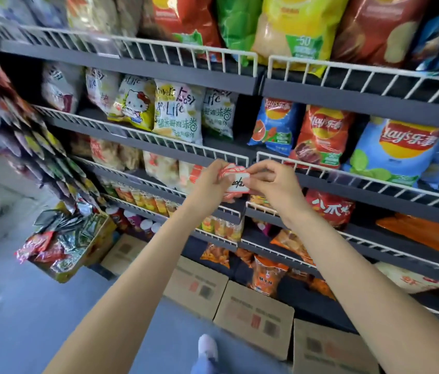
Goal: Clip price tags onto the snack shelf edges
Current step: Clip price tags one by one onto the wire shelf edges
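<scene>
A tall dark snack shelf unit [320, 85] fills the far side of the scene, its tiers fronted by white wire rails [175, 143]. The top tier carries large chip bags in red, green and yellow [294, 25]. The tier below holds white "Easy Life" bags [178, 112] on the left and blue and red Lay's bags [396, 149] on the right. Lower tiers hold smaller orange and red packets. On the floor near the base sits a row of brown cardboard boxes [253, 311], and to the left an open carton [83, 238] brims with mixed foil packets. A strip of hanging snack packs [37, 147] runs down the left edge.

Both bare arms reach forward to the middle of the scene, just in front of the third tier's rail. The left hand [210, 182] is closed around a small stack of price tags [233, 182], white cards with red borders. The right hand [269, 182] pinches the front tag of that stack between thumb and fingertips; this tag bears dark handwriting that is too blurred to read. The hands touch through the tags. Whether any tag meets the shelf edge cannot be told.

A white shoe [207, 346] shows near the bottom centre on the grey floor.
</scene>
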